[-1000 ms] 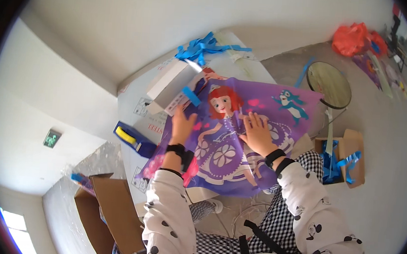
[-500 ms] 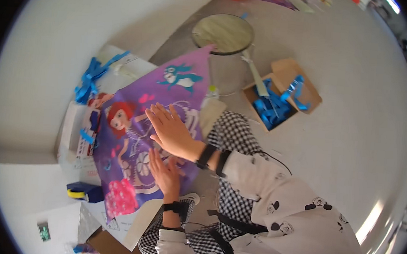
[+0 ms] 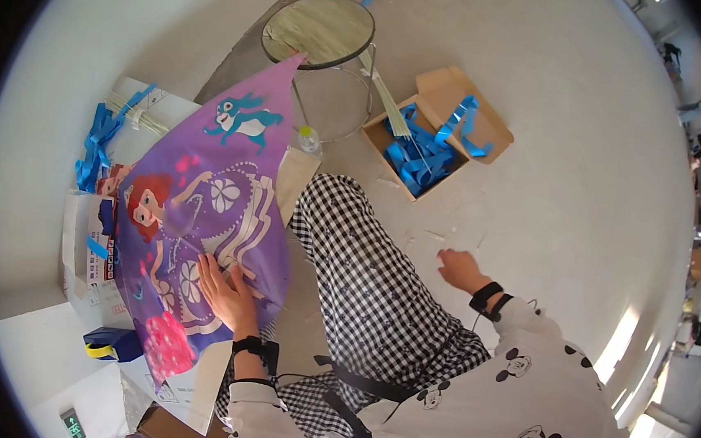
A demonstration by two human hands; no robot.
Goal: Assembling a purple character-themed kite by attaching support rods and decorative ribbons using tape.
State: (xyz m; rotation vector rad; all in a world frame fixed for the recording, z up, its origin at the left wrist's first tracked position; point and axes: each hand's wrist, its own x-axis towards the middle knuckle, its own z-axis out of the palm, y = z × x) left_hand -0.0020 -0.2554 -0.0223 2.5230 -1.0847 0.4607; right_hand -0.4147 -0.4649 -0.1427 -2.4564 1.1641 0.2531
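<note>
A purple diamond-shaped kite sheet (image 3: 231, 168), printed with a red-haired cartoon figure and a blue animal, is spread over cardboard boxes in front of me. My left hand (image 3: 225, 296) lies on its lower part with the fingers stretched out flat. Away to the right, beyond my checked trouser leg, my right hand (image 3: 462, 271) hangs over the floor. Its fingers are loosely bent and slightly apart, and I see nothing in them. The far tip of the kite sheet reaches the edge of a round stool (image 3: 320, 31).
Blue ribbons (image 3: 421, 155) fill an open cardboard box (image 3: 491, 125) on the right, where a bundle of thin pale sticks (image 3: 388, 103) leans. More blue ribbon (image 3: 97, 141) hangs at the left. A tape dispenser (image 3: 110, 344) and a small bottle (image 3: 309, 140) stand nearby.
My right hand has lifted off the kite sheet and swung right, over the floor. My left hand stays on the sheet. The view has shifted, so the scene sits farther left and up.
</note>
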